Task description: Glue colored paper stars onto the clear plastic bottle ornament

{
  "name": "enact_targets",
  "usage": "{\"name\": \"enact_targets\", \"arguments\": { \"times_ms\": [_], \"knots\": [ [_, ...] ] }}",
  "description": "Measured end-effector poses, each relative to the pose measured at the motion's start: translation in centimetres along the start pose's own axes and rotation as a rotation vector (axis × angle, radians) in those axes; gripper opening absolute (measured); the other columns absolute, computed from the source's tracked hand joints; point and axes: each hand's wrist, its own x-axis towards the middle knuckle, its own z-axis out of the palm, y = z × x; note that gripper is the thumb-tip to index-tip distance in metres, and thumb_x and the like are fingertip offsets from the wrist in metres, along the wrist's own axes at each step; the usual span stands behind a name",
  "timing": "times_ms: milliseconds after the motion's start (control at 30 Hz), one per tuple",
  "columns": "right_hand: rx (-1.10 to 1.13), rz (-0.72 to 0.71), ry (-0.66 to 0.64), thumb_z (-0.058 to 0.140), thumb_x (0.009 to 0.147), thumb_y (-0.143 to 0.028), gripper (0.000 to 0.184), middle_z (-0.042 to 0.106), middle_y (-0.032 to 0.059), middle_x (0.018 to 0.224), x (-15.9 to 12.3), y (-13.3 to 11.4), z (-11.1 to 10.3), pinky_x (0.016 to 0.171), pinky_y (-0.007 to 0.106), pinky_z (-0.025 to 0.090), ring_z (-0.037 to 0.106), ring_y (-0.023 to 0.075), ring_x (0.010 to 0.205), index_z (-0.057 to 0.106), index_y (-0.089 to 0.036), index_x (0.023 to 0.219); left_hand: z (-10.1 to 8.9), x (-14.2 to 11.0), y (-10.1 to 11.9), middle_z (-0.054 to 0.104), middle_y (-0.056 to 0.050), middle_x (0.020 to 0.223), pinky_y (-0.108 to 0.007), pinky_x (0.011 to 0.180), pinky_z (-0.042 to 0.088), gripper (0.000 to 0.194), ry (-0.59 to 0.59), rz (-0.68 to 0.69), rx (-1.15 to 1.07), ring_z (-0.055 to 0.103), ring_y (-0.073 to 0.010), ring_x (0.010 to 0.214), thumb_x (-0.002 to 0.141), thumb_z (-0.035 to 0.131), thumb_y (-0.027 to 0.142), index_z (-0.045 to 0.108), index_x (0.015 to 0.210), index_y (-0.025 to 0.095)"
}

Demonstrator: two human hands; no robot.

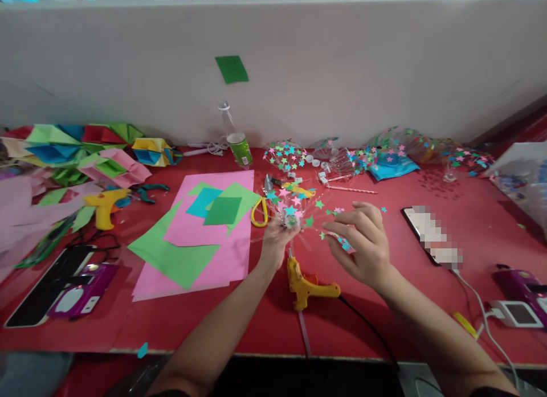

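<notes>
My left hand (277, 237) is closed round the base of a clear plastic piece cut into thin strips (291, 219), which looks like a bottle part with coloured paper stars on its strips. To its right, my right hand (361, 243) hovers with fingers bent and apart, nothing visible between them. Loose small stars (342, 242) lie beside and partly behind its fingertips. Just below the left hand, a yellow glue gun (305, 289) rests on the red table (256, 328), its nozzle towards the plastic piece.
Pink and green paper sheets (175, 260) cover the left middle. Behind stand a clear bottle (238, 143) and star-covered plastic pieces (285, 155). Yellow-handled scissors (259, 213) and pliers (269, 183) lie near the hands. A phone (431, 237) with a cable is at right; folded paper lanterns (106, 135) at left.
</notes>
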Motion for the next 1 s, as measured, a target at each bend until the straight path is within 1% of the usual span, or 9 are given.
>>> {"name": "enact_targets", "arguments": {
  "times_ms": [100, 167, 233, 367, 467, 600, 733, 933, 1000],
  "knots": [
    [0.018, -0.116, -0.102, 0.060, 0.081, -0.009, 0.021, 0.065, 0.0034, 0.085, 0.0, -0.1, 0.1, 0.084, 0.039, 0.047, 0.052, 0.0174, 0.082, 0.063, -0.018, 0.100, 0.2, -0.1, 0.3, 0.069, 0.002, 0.073, -0.027, 0.074, 0.052, 0.029, 0.010, -0.001, -0.011, 0.066, -0.0134, 0.068, 0.059, 0.084, 0.020, 0.062, 0.078, 0.017],
    [-0.015, -0.221, -0.188, 0.058, 0.082, -0.009, 0.021, 0.066, 0.0033, 0.086, -0.1, -0.3, 0.4, 0.086, 0.039, 0.045, 0.051, 0.0174, 0.083, 0.064, -0.018, 0.100, 0.3, -0.2, 0.5, 0.069, 0.002, 0.074, -0.027, 0.073, 0.051, 0.028, 0.012, -0.004, -0.012, 0.066, -0.0135, 0.069, 0.060, 0.083, 0.019, 0.063, 0.079, 0.017],
    [-0.079, -0.276, -0.214, 0.059, 0.083, -0.011, 0.017, 0.067, 0.0018, 0.087, -0.3, -0.5, 0.7, 0.091, 0.039, 0.043, 0.050, 0.0165, 0.082, 0.064, -0.018, 0.098, 0.4, -0.3, 0.6, 0.070, 0.001, 0.074, -0.027, 0.073, 0.051, 0.027, 0.016, -0.004, -0.013, 0.066, -0.0137, 0.069, 0.061, 0.082, 0.019, 0.063, 0.080, 0.016],
    [-0.188, -0.243, -0.139, 0.064, 0.083, -0.012, 0.011, 0.067, -0.0001, 0.084, -0.7, -0.6, 1.2, 0.093, 0.038, 0.041, 0.048, 0.0150, 0.080, 0.064, -0.018, 0.091, 0.3, -0.3, 0.5, 0.068, 0.003, 0.072, -0.026, 0.075, 0.050, 0.029, 0.021, 0.005, -0.021, 0.065, -0.0123, 0.068, 0.060, 0.083, 0.019, 0.061, 0.079, 0.018],
    [-0.203, -0.229, -0.103, 0.066, 0.082, -0.012, 0.010, 0.067, -0.0012, 0.082, -0.8, -0.5, 1.4, 0.095, 0.038, 0.040, 0.047, 0.0143, 0.080, 0.063, -0.020, 0.088, 0.3, -0.3, 0.3, 0.068, 0.004, 0.073, -0.025, 0.074, 0.049, 0.029, 0.017, -0.004, -0.008, 0.064, -0.0118, 0.068, 0.059, 0.083, 0.019, 0.061, 0.079, 0.018],
    [-0.223, -0.234, -0.049, 0.067, 0.080, -0.011, 0.011, 0.066, -0.0012, 0.081, -0.8, -0.5, 1.3, 0.094, 0.038, 0.041, 0.048, 0.0144, 0.080, 0.063, -0.022, 0.082, 0.4, -0.5, 0.1, 0.069, 0.004, 0.076, -0.026, 0.076, 0.050, 0.037, 0.046, -0.020, 0.011, 0.064, -0.0117, 0.070, 0.056, 0.085, 0.018, 0.060, 0.083, 0.019],
    [-0.258, -0.235, -0.046, 0.066, 0.081, -0.012, 0.013, 0.066, -0.0031, 0.081, -0.8, -0.4, 1.3, 0.093, 0.038, 0.041, 0.048, 0.0143, 0.078, 0.063, -0.024, 0.079, 0.5, -0.5, -0.2, 0.067, 0.005, 0.073, -0.027, 0.075, 0.050, 0.038, 0.057, -0.039, 0.044, 0.064, -0.0122, 0.069, 0.054, 0.086, 0.015, 0.058, 0.079, 0.019],
    [-0.302, -0.235, 0.007, 0.061, 0.082, -0.012, 0.015, 0.066, -0.0048, 0.082, -1.1, -0.1, 1.3, 0.092, 0.040, 0.039, 0.047, 0.0144, 0.078, 0.062, -0.026, 0.077, 0.3, -0.5, -0.6, 0.067, 0.004, 0.072, -0.026, 0.071, 0.050, 0.036, 0.021, -0.048, 0.095, 0.062, -0.0124, 0.067, 0.054, 0.085, 0.015, 0.058, 0.077, 0.018],
    [-0.307, -0.224, -0.001, 0.060, 0.082, -0.012, 0.016, 0.065, -0.0050, 0.080, -1.1, -0.2, 1.3, 0.092, 0.040, 0.039, 0.047, 0.0145, 0.078, 0.061, -0.026, 0.075, 0.2, -0.6, -0.6, 0.067, 0.004, 0.072, -0.026, 0.070, 0.050, 0.037, 0.016, -0.047, 0.105, 0.062, -0.0127, 0.067, 0.054, 0.086, 0.016, 0.058, 0.078, 0.018]
  ]
}}
